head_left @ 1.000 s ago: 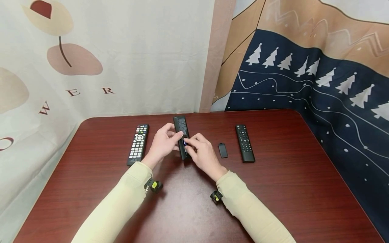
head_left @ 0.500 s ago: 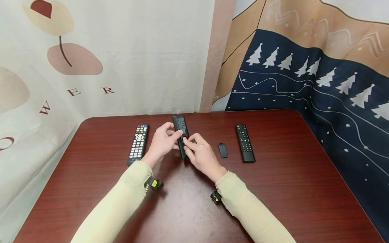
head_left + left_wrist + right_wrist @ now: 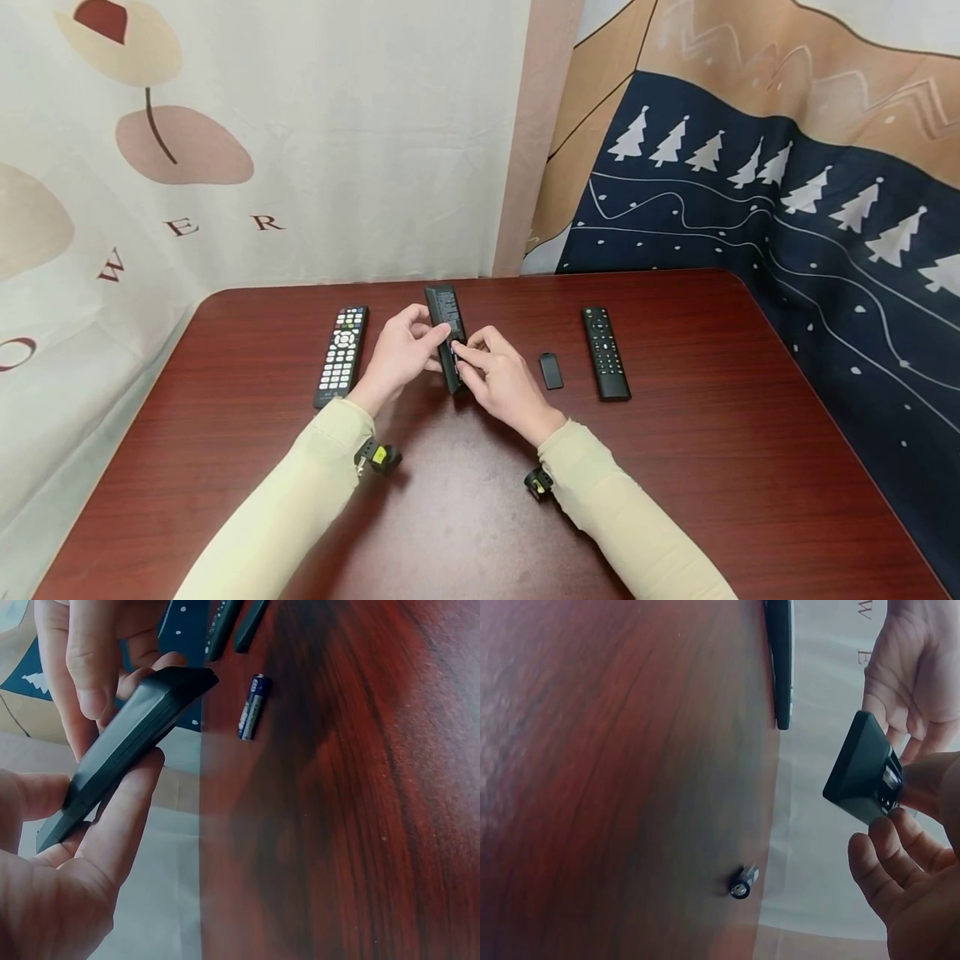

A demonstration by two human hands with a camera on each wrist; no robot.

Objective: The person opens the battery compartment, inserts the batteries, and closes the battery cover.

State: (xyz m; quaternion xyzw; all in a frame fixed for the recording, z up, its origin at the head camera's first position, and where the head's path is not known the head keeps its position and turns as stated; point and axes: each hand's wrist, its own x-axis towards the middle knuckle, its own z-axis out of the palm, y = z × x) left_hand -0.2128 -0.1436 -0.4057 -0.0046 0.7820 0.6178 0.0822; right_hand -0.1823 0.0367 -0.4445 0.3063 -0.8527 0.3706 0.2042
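Note:
The left hand (image 3: 408,346) grips a black remote control (image 3: 442,308) above the table, its labelled back facing the right hand. Thumb and fingers clasp its two sides in the left wrist view. The right hand (image 3: 498,375) has its fingertips at the battery compartment, pinching a battery (image 3: 891,777) that partly shows there; the fingers cover the rest of it. A second battery (image 3: 253,706), blue and silver, lies loose on the table, hidden from the head view. To the right of the right hand lies a small black battery cover (image 3: 551,372).
A black remote with white buttons (image 3: 341,354) lies left of the left hand. Another black remote (image 3: 605,354) lies at the right, beyond the cover. The dark red table (image 3: 465,517) meets printed curtains (image 3: 375,167) along its far edge.
The right fingertips shift slightly at the compartment; the battery's blue end, seen earlier, is now mostly covered and a silvery part shows. The left hand and remote stay nearly still.

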